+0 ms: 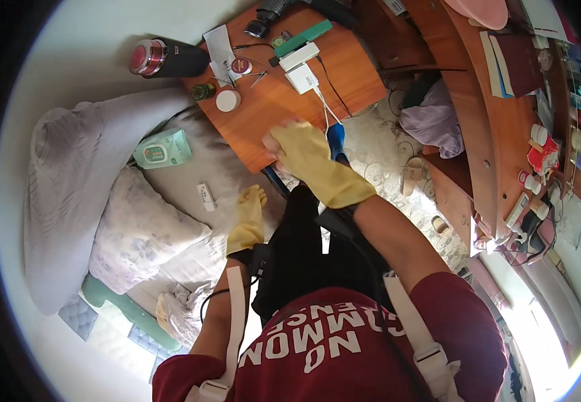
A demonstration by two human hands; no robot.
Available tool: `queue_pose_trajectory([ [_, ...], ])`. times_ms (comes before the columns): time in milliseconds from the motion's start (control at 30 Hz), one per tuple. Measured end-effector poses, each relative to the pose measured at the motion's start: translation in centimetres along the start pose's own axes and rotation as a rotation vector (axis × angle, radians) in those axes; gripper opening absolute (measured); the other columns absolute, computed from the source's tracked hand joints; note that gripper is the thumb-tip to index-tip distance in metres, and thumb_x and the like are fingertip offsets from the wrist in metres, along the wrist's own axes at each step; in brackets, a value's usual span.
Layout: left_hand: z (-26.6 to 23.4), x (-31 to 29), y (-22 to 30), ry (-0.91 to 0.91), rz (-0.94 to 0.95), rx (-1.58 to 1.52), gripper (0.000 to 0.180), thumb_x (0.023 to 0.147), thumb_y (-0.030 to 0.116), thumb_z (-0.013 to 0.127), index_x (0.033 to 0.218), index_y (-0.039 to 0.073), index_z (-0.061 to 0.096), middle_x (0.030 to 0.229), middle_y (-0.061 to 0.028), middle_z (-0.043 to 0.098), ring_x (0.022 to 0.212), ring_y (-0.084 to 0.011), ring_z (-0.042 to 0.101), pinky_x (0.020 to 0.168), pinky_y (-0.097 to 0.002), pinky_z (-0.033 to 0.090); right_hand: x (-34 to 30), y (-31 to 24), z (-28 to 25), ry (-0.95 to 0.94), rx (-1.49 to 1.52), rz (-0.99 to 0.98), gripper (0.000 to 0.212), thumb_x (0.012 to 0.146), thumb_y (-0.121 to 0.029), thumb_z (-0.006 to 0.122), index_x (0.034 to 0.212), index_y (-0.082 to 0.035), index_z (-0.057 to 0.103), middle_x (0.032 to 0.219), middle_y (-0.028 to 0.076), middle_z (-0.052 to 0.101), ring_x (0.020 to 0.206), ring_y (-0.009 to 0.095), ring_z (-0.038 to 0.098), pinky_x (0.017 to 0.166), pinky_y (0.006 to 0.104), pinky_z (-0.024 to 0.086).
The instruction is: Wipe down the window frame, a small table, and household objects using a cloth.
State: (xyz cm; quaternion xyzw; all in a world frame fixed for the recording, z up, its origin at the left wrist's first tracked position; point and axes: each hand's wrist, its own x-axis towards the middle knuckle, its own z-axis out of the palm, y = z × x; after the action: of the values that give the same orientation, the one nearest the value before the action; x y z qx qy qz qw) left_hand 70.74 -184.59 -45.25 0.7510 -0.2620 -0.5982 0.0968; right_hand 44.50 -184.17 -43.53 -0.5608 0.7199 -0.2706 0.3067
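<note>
Both my hands wear yellow rubber gloves. My right hand (pixel 307 157) is over the near edge of the brown wooden table (pixel 237 127), its fingers bent down toward the tabletop. A pale pinkish bit of something (pixel 271 145) shows at its fingertips, and the glove hides the rest. My left hand (pixel 247 218) is held low by the bed's edge, left of my dark trousers, with its fingers loosely bent and nothing visible in them. A white remote control (pixel 205 197) lies on the bed beside it.
On the table are a white charger (pixel 302 79) with cables, a green box (pixel 304 37), a white-lidded jar (pixel 228 100) and a black flask (pixel 176 59). A wipes pack (pixel 162 149) and pillow (pixel 136 228) lie on the bed. A cluttered wooden cabinet (pixel 481 134) stands right.
</note>
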Motion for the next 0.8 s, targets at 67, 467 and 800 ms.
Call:
queue_pose_trajectory([
  [67, 1.0, 0.3, 0.3, -0.038, 0.064, -0.018, 0.030, 0.100, 0.023, 0.062, 0.119, 0.000, 0.062, 0.111, -0.0137, 0.067, 0.093, -0.0180, 0.065, 0.085, -0.0283, 0.056, 3.5, 1.1, 1.1, 0.060, 0.044, 0.016, 0.025, 0.082, -0.035, 0.068, 0.089, -0.012, 0.063, 0.092, 0.011, 0.064, 0.083, 0.032, 0.064, 0.058, 0.0427, 0.049],
  [467, 5.2, 2.4, 0.3, -0.135, 0.118, 0.051, 0.027, 0.099, 0.021, 0.063, 0.118, 0.002, 0.064, 0.111, -0.0146, 0.068, 0.091, -0.0171, 0.066, 0.083, -0.0292, 0.057, 3.4, 6.3, 3.9, 0.112, -0.545, -0.006, 0.019, 0.078, -0.026, 0.069, 0.092, -0.014, 0.072, 0.099, 0.008, 0.067, 0.097, 0.032, 0.066, 0.073, 0.0496, 0.055],
  [800, 0.6, 0.4, -0.1, -0.173, 0.066, 0.037, 0.030, 0.097, 0.024, 0.068, 0.119, 0.004, 0.062, 0.106, -0.0087, 0.068, 0.091, -0.0142, 0.065, 0.083, -0.0258, 0.055, 3.6, 0.7, 2.3, 0.063, -0.051, -0.088, 0.023, 0.074, -0.027, 0.071, 0.095, -0.017, 0.063, 0.095, 0.008, 0.063, 0.097, 0.028, 0.064, 0.078, 0.0439, 0.051],
])
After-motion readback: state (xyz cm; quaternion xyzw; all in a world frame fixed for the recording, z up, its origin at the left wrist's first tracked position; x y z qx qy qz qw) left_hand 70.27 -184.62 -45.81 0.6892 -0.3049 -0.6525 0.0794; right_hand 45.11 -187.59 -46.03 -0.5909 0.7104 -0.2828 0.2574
